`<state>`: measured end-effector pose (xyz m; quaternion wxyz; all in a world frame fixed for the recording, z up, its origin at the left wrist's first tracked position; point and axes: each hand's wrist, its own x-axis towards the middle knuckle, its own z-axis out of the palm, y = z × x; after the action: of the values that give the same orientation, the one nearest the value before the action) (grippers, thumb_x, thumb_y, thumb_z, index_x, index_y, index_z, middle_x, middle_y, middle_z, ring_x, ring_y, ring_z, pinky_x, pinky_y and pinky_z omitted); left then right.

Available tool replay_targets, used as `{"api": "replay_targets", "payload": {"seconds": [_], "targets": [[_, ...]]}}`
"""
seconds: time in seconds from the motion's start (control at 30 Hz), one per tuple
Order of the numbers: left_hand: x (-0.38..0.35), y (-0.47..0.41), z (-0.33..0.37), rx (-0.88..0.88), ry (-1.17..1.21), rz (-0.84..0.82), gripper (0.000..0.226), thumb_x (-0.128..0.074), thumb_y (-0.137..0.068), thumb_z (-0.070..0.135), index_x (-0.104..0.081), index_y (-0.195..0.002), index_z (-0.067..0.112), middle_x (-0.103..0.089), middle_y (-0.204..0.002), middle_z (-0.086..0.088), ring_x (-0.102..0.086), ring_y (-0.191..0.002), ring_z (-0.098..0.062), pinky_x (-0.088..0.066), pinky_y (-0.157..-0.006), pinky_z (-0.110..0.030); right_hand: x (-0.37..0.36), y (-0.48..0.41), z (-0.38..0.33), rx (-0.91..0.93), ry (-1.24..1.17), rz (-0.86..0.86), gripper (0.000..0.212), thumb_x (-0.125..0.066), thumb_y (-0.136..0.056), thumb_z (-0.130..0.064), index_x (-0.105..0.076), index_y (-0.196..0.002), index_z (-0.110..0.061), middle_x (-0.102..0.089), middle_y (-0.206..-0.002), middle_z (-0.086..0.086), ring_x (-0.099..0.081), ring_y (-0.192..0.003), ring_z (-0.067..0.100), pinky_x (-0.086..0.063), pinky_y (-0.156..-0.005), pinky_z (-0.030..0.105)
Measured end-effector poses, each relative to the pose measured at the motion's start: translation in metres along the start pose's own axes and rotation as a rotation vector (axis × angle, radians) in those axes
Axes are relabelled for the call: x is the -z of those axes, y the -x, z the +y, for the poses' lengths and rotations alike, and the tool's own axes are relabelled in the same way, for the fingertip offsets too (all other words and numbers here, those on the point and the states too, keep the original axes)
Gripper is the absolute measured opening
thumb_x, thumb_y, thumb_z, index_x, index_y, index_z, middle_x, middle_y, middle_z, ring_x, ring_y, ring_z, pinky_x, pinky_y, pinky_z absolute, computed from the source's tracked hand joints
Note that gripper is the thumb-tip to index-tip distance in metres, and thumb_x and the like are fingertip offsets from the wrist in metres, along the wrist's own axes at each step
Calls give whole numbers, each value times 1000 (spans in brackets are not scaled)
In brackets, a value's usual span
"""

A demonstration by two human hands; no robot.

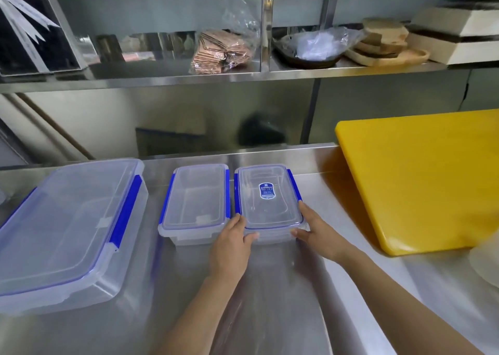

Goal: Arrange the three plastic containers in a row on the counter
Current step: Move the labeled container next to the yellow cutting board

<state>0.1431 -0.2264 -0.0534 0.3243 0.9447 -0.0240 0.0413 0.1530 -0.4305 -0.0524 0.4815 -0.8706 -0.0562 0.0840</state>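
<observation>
Three clear plastic containers with blue clip lids stand on the steel counter [270,300]. The large container [67,233] is at the left. A small container [195,203] sits in the middle. Right beside it, almost touching, is a second small container [268,198] with a blue label on its lid. My left hand [232,244] grips that labelled container's near left corner, thumb on its front wall. My right hand [316,230] grips its near right corner, fingers along the side.
A thick yellow cutting board [426,181] lies at the right, close to the labelled container. A pale round object [486,265] shows at the right edge. A steel shelf [243,76] above holds bags, a dark bowl, wooden boards and boxes.
</observation>
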Motion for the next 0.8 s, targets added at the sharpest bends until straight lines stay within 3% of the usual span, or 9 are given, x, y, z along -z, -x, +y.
{"api": "replay_targets", "payload": {"seconds": [0.13,0.27,0.47,0.63,0.8], "targets": [[-7,-16,3,14,22,37,55,-61,-85,30,-47,-133,8,-48,-142,-7,-42,-132,-19,-34,-106,-29,-2,-17,1,11,-65,46,75,-66,-77,-46,-25,-139,-33,-38,-142,-4,-44,-124,15,-47,-99,43],[-12,-20,3,42,61,87,54,-66,-81,28,-52,-129,7,-53,-138,-7,-47,-128,-20,-38,-103,-29,-14,-29,4,-71,101,203,78,-61,-74,-58,-26,-137,-27,-38,-141,1,-47,-121,21,-48,-97,48],[-22,-21,16,31,110,80,51,-68,-80,25,-56,-125,7,-55,-136,-6,-51,-124,-19,-38,-101,-26,-1,-23,19,-54,386,288,100,-25,-59,-89,-27,-135,-24,-41,-142,0,-41,-128,20,-21,-110,45],[-46,-24,49,-40,156,44,44,-68,-80,25,-60,-121,9,-60,-130,-3,-56,-116,-19,-39,-92,-20,33,-10,40,-137,613,354,99,-20,-67,-82,-19,-143,-18,-25,-153,3,-14,-143,20,-3,-115,42],[-73,-28,81,-92,152,31,43,-67,-81,27,-61,-119,8,-59,-132,-3,-55,-117,-21,-42,-92,-28,67,4,60,-166,592,394,97,-22,-68,-78,-19,-144,-18,-26,-153,4,-16,-143,19,-5,-115,41]]}}
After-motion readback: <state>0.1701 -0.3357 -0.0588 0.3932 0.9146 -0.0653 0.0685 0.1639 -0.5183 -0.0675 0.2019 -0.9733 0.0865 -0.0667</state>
